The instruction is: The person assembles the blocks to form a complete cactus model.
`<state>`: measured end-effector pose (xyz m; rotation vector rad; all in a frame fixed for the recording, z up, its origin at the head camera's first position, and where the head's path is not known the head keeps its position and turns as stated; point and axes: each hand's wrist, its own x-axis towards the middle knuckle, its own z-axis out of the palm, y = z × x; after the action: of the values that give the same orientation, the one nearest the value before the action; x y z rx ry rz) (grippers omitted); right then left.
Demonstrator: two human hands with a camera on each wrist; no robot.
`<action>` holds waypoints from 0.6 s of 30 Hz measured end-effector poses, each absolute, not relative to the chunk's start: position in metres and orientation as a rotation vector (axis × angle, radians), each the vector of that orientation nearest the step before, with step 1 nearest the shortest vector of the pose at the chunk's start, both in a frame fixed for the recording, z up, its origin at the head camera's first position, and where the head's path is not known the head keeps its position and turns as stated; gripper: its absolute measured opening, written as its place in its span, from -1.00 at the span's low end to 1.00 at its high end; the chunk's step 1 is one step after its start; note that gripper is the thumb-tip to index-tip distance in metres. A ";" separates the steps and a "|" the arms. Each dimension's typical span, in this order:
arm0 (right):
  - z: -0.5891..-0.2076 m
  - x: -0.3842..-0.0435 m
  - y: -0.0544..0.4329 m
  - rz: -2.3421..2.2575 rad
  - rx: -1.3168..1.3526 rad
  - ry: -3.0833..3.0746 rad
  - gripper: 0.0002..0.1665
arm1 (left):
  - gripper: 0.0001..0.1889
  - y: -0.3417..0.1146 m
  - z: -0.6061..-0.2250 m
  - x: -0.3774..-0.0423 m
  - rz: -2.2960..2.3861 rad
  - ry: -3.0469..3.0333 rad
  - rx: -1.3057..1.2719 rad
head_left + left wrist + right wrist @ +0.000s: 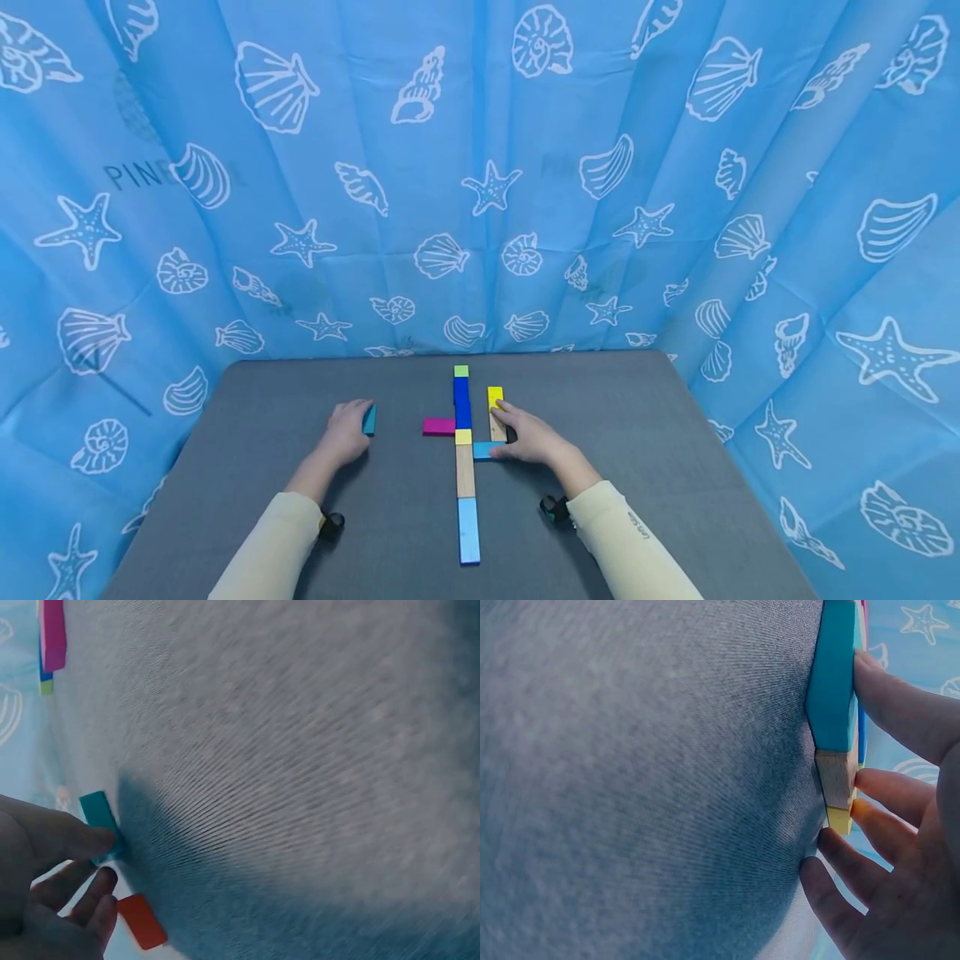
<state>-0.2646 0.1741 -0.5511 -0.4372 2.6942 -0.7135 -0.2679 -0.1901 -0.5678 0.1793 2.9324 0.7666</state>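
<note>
At the left of the table, my left hand [348,431] pinches a teal block [370,420] between thumb and fingers. An orange-red block [142,921] lies right by its lower fingertips in the left wrist view. My right hand [531,434] touches the blocks right of the central line with fairly straight, spread fingers. Its thumb tip lies on a light blue block [484,450], seen large as a teal-blue bar [833,679] in the right wrist view. Other fingertips rest at the plain wooden block [835,778] and the yellow block [839,819] that continue from it.
A line of blocks runs down the grey table [405,533]: light green [461,371], dark blue [462,404], pale yellow [463,437], plain wood [466,471] and light blue [468,533]. A magenta block [438,427] juts left from it. Behind hangs a blue shell-patterned curtain [450,167].
</note>
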 end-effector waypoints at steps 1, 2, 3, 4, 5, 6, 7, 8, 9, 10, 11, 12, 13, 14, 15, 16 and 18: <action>-0.551 -0.265 0.174 -0.716 -0.438 2.694 -0.04 | -0.33 -0.191 -0.567 -0.268 0.763 2.925 0.185; -0.551 -0.264 0.174 -0.717 -0.439 2.693 -0.04 | -0.34 -0.191 -0.565 -0.268 0.761 2.918 0.191; -0.550 -0.264 0.174 -0.718 -0.439 2.693 -0.04 | -0.35 -0.192 -0.564 -0.269 0.761 2.912 0.191; -0.550 -0.264 0.174 -0.716 -0.437 2.694 -0.04 | -0.35 -0.192 -0.563 -0.269 0.766 2.908 0.189; -0.550 -0.264 0.174 -0.715 -0.440 2.695 -0.04 | -0.36 -0.191 -0.561 -0.269 0.774 2.904 0.185; -0.549 -0.264 0.174 -0.709 -0.439 2.694 -0.04 | -0.36 -0.191 -0.560 -0.269 0.780 2.901 0.180; -0.549 -0.264 0.173 -0.704 -0.437 2.693 -0.04 | -0.35 -0.190 -0.559 -0.270 0.785 2.900 0.172; -0.549 -0.263 0.173 -0.700 -0.438 2.693 -0.04 | -0.34 -0.190 -0.557 -0.270 0.794 2.898 0.162; -0.549 -0.264 0.172 -0.697 -0.441 2.693 -0.04 | -0.33 -0.189 -0.556 -0.270 0.803 2.897 0.150; -0.549 -0.264 0.172 -0.692 -0.439 2.691 -0.04 | -0.31 -0.188 -0.555 -0.270 0.817 2.895 0.138; -0.548 -0.264 0.172 -0.691 -0.442 2.690 -0.04 | -0.31 -0.188 -0.555 -0.270 0.830 2.893 0.127; -0.548 -0.264 0.171 -0.687 -0.437 2.688 -0.04 | -0.30 -0.187 -0.554 -0.270 0.847 2.891 0.112; -0.548 -0.263 0.171 -0.687 -0.437 2.688 -0.04 | -0.30 -0.187 -0.554 -0.270 0.862 2.889 0.101; -0.548 -0.263 0.171 -0.687 -0.436 2.688 -0.04 | -0.31 -0.186 -0.554 -0.271 0.874 2.889 0.095; -0.548 -0.263 0.171 -0.688 -0.432 2.686 -0.04 | -0.31 -0.186 -0.554 -0.271 0.885 2.889 0.094; -0.549 -0.263 0.172 -0.691 -0.433 2.685 -0.04 | -0.31 -0.185 -0.555 -0.272 0.897 2.888 0.093; -0.548 -0.263 0.173 -0.692 -0.435 2.684 -0.04 | -0.31 -0.184 -0.555 -0.273 0.914 2.887 0.093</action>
<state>-0.2628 0.1727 -0.5485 -0.4349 2.6842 -0.6918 -0.2729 -0.1836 -0.5551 0.0926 2.8871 0.9143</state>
